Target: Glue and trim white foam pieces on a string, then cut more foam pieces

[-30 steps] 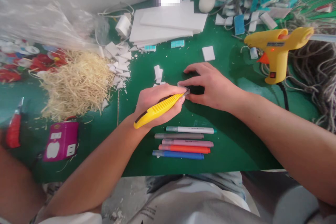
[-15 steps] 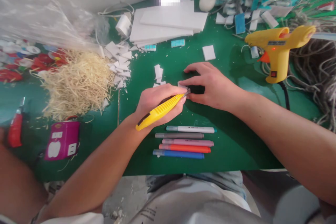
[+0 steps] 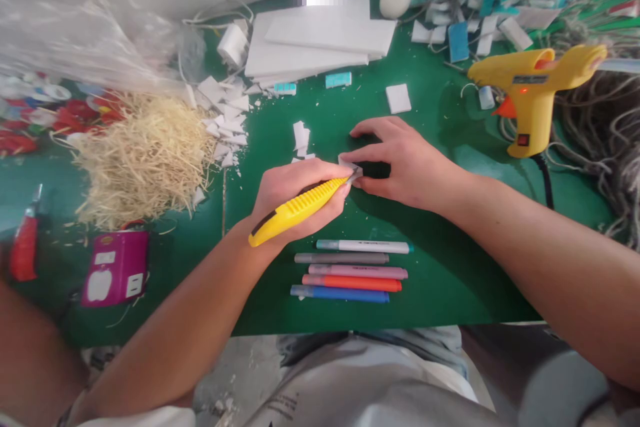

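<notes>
My left hand [image 3: 295, 197] is closed around a yellow utility knife [image 3: 300, 208], its handle slanting down to the left. The knife's blade meets a small white foam piece [image 3: 350, 165] on the green table. With thumb and fingers curved, my right hand [image 3: 400, 157] pinches that piece from the right side. Fingertips of both hands partly cover it. Just beyond them are white foam scraps [image 3: 301, 138] and a white foam square [image 3: 398, 99]. Several markers [image 3: 357, 272] lie in a row nearer my body.
At right a yellow glue gun [image 3: 533, 97] stands beside grey rope [image 3: 590, 127]. White foam sheets [image 3: 320, 43] lie at the back. On the left are a straw pile [image 3: 145, 160], a purple box [image 3: 116, 268], a red cutter [image 3: 25, 247] and another person's arm [image 3: 37, 347].
The knife and my left hand have shifted slightly left, and the handle's rear end has moved left too. My right hand stays almost in place on the foam piece.
</notes>
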Demonstrator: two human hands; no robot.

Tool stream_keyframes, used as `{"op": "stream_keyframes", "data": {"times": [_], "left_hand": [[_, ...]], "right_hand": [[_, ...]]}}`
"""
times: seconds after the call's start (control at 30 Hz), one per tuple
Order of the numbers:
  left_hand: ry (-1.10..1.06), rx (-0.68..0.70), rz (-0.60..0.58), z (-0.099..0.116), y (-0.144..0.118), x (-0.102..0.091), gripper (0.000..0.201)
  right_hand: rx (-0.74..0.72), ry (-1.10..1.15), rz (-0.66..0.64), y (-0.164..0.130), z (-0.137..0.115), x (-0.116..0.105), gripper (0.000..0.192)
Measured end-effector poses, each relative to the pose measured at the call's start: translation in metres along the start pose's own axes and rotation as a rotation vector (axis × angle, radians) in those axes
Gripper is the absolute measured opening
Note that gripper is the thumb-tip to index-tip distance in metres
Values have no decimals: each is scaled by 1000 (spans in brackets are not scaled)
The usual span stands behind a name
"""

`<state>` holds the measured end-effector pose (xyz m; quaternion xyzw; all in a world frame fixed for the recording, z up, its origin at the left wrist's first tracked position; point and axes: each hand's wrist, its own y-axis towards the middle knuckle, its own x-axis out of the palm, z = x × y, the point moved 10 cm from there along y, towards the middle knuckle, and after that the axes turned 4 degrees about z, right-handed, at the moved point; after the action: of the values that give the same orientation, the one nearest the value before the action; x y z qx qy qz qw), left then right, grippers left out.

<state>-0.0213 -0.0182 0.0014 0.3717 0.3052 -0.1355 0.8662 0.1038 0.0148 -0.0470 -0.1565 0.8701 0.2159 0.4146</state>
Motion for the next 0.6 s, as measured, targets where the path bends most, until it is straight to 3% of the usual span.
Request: {"op": "stream_keyframes", "data": {"times": [0.6], "left_hand": [[12, 13, 13, 3, 0, -3, 7]], "right_hand": [[-20, 5, 3, -1, -1, -1, 33]]}}
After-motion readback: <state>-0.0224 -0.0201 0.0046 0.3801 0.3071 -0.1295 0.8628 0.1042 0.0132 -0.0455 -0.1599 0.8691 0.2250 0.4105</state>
